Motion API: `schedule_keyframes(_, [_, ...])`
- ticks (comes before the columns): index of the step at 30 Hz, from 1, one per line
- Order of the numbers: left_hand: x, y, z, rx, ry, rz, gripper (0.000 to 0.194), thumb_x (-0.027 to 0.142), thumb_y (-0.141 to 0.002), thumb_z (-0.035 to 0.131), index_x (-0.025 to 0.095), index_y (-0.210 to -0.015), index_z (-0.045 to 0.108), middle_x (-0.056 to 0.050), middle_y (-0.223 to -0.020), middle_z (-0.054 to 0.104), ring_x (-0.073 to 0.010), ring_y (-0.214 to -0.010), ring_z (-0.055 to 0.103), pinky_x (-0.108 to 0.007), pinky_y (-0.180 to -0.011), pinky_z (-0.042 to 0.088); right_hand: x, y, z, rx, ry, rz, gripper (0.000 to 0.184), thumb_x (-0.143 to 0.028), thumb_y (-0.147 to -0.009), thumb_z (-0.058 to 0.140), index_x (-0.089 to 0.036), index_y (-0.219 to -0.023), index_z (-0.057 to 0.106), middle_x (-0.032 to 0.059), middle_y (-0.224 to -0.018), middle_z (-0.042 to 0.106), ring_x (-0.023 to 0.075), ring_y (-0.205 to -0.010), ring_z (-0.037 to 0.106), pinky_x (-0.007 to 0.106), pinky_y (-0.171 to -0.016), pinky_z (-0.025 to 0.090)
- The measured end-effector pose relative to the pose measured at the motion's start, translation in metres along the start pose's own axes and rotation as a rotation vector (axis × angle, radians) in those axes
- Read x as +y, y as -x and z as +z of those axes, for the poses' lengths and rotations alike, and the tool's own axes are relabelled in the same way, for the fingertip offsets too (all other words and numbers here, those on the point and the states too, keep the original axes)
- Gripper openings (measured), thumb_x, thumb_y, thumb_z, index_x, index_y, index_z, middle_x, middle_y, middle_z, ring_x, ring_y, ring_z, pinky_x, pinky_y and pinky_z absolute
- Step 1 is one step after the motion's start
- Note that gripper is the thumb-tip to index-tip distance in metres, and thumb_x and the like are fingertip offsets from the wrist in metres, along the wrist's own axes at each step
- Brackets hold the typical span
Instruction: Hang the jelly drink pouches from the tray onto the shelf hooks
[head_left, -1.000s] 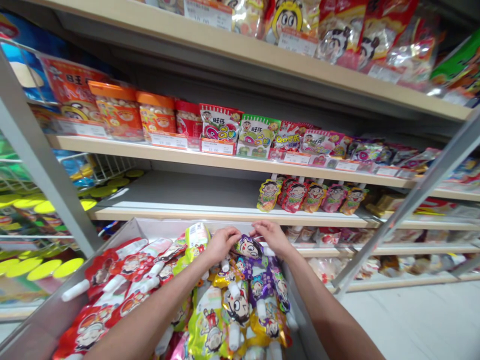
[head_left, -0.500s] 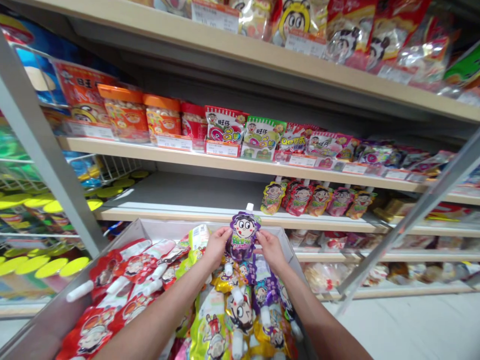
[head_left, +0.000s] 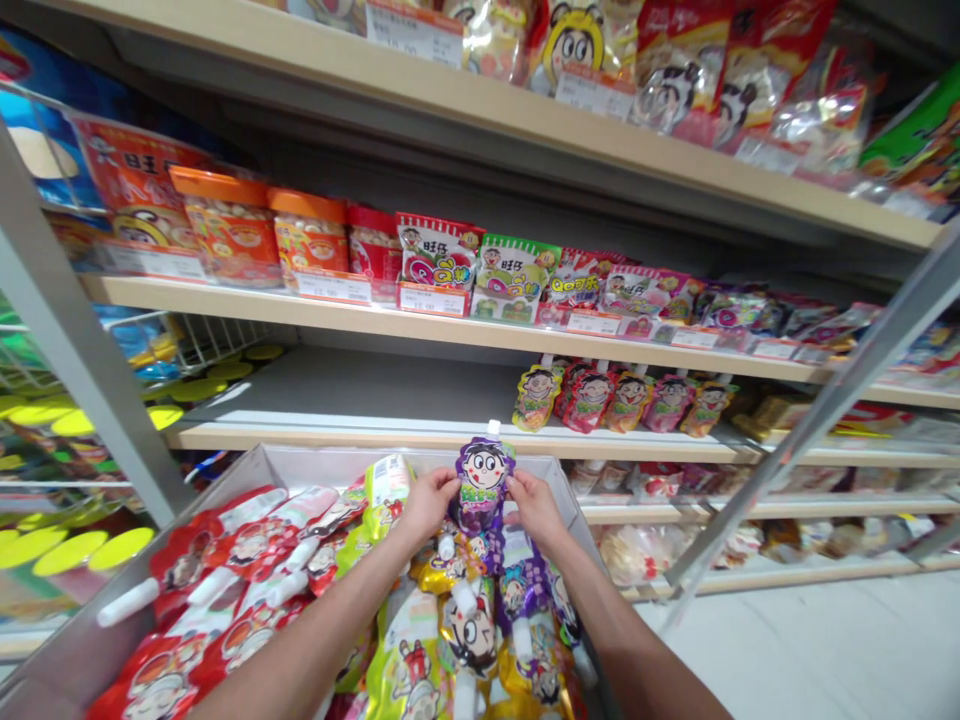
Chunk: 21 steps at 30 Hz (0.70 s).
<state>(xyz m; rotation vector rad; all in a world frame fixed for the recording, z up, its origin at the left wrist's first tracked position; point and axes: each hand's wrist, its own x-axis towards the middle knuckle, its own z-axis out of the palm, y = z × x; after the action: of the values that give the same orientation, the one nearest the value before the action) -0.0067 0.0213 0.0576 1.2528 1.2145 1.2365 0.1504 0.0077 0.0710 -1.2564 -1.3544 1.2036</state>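
My left hand [head_left: 425, 503] and my right hand [head_left: 535, 505] each grip one side of a purple spouted pouch [head_left: 482, 477] with a cartoon face. The pouch stands upright above the far end of a grey bin [head_left: 296, 466], its white cap pointing up. Below my hands the bin holds several more purple and yellow pouches [head_left: 480, 620]. Red pouches [head_left: 225, 610] with white caps fill the bin's left half.
Behind the bin, a shelf [head_left: 360, 400] carries a hanging row of similar pouches [head_left: 622, 398] on its right side. Above it stand orange-lidded jars [head_left: 262, 232] and candy bags [head_left: 480, 265]. A grey upright post [head_left: 82, 350] stands at left, a slanted metal rail [head_left: 810, 420] at right.
Both hands took the purple pouch from the pile in the bin and lifted it upright. Since half a second ago it has hardly moved.
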Motion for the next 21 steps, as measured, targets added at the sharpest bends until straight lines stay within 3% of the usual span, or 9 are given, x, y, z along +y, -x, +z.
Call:
schedule_keyframes(4, [0.0, 0.003, 0.002, 0.027, -0.06, -0.051, 0.017, 0.03, -0.057, 0.051, 0.013, -0.056, 0.054, 0.004, -0.049, 0.05, -0.0083, -0.046, 0.043, -0.02, -0.046, 0.036, 0.002, 0.003, 0.001, -0.005, -0.05, 0.039, 0.025, -0.037, -0.069, 0.041, -0.017, -0.081, 0.05, 0.0036, -0.081, 0.056, 0.0166, -0.072, 0.053, 0.021, -0.04, 0.044])
schedule_keyframes(8, [0.013, -0.005, 0.005, 0.06, 0.055, -0.037, 0.017, 0.03, -0.058, 0.051, 0.013, -0.058, 0.052, 0.003, -0.055, 0.05, -0.0082, -0.051, 0.046, -0.021, -0.05, 0.042, -0.017, -0.006, 0.004, 0.012, -0.097, -0.012, 0.024, -0.036, -0.07, 0.04, -0.019, -0.083, 0.05, 0.0044, -0.084, 0.056, 0.0177, -0.076, 0.053, 0.022, -0.043, 0.046])
schedule_keyframes(15, [0.054, -0.065, 0.015, 0.218, 0.051, 0.092, 0.01, 0.023, -0.062, 0.048, 0.014, -0.06, 0.052, 0.001, -0.058, 0.053, -0.0092, -0.053, 0.05, -0.023, -0.053, 0.045, -0.061, -0.07, 0.004, 0.193, -0.046, -0.135, 0.02, -0.033, -0.071, 0.036, -0.018, -0.079, 0.046, 0.0026, -0.076, 0.053, 0.0122, -0.064, 0.049, 0.02, -0.042, 0.045])
schedule_keyframes(21, [0.043, -0.115, 0.023, 0.37, -0.089, 0.051, 0.016, 0.021, -0.065, 0.045, 0.013, -0.071, 0.057, -0.004, -0.069, 0.06, -0.0114, -0.056, 0.055, -0.022, -0.052, 0.045, -0.052, -0.125, 0.003, 0.27, 0.166, -0.198, 0.027, -0.033, -0.073, 0.03, -0.018, -0.084, 0.049, 0.0026, -0.068, 0.055, 0.0112, -0.056, 0.051, 0.02, -0.044, 0.043])
